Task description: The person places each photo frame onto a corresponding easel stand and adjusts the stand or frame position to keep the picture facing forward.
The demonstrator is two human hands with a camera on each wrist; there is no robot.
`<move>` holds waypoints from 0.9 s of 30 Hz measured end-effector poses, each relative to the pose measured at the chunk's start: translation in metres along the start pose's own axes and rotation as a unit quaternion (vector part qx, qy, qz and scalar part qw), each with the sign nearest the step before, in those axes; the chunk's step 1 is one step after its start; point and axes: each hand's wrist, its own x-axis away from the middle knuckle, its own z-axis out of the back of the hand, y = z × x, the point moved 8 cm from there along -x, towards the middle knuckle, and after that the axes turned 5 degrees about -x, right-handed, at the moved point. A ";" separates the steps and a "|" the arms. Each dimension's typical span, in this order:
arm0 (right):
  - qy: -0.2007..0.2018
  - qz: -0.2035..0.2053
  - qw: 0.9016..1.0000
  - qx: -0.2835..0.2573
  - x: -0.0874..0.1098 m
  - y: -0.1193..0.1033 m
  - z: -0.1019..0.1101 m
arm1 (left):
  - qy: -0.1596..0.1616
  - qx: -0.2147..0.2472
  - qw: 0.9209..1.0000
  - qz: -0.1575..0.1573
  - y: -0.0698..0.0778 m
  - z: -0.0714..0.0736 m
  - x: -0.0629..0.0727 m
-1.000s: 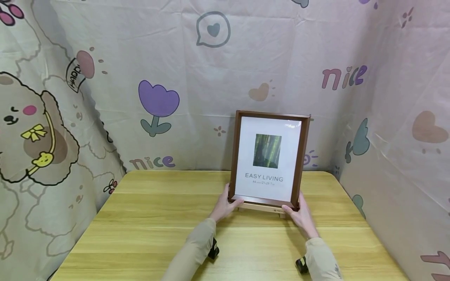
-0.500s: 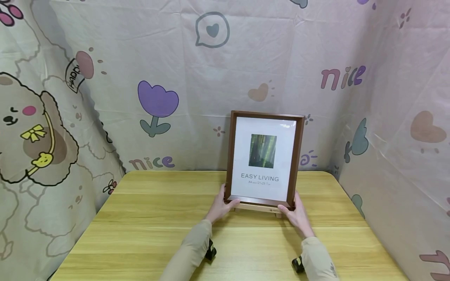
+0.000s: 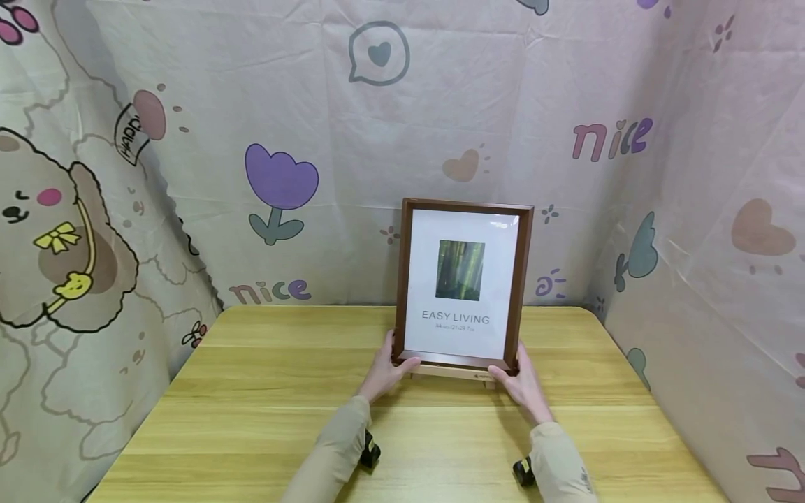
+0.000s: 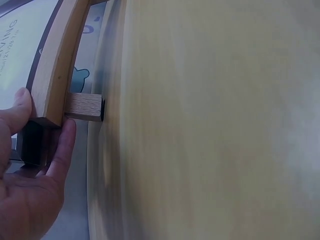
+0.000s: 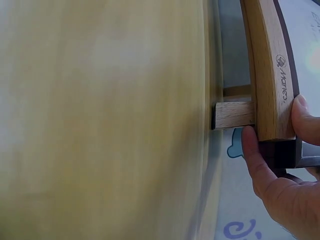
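A brown picture frame [image 3: 464, 335] stands upright, leaning back slightly, on a light wooden stand [image 3: 450, 373]. Behind its glossy front is a white sheet with a small bamboo picture and the words "EASY LIVING". My left hand [image 3: 385, 370] grips the lower left corner, thumb over the front and the other fingers around the side and below. At the lower right corner my right hand [image 3: 525, 386] holds on the same way. Both wrist views show fingertips against the stand's front bar [image 5: 272, 75] and short black-tipped legs [image 4: 85, 106] under it. The stand's back is mostly hidden.
The wooden table [image 3: 283, 391] has rounded far corners. A patterned cloth [image 3: 358, 140] hangs behind it and along both sides, close to the back edge. Black wrist devices [image 3: 370, 450] sit below both sleeves.
Picture frame and stand have shifted left across the table together, still upright. Both hands have moved left with them, keeping their hold on the lower corners.
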 end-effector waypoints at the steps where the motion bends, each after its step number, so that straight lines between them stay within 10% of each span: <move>1: -0.001 -0.001 1.000 -0.001 0.000 0.000 -0.001 | 0.000 -0.002 1.000 0.005 -0.001 0.001 0.001; 27: -0.013 0.004 1.000 -0.004 -0.005 -0.008 -0.022 | 0.016 -0.017 0.998 0.052 -0.015 0.022 0.016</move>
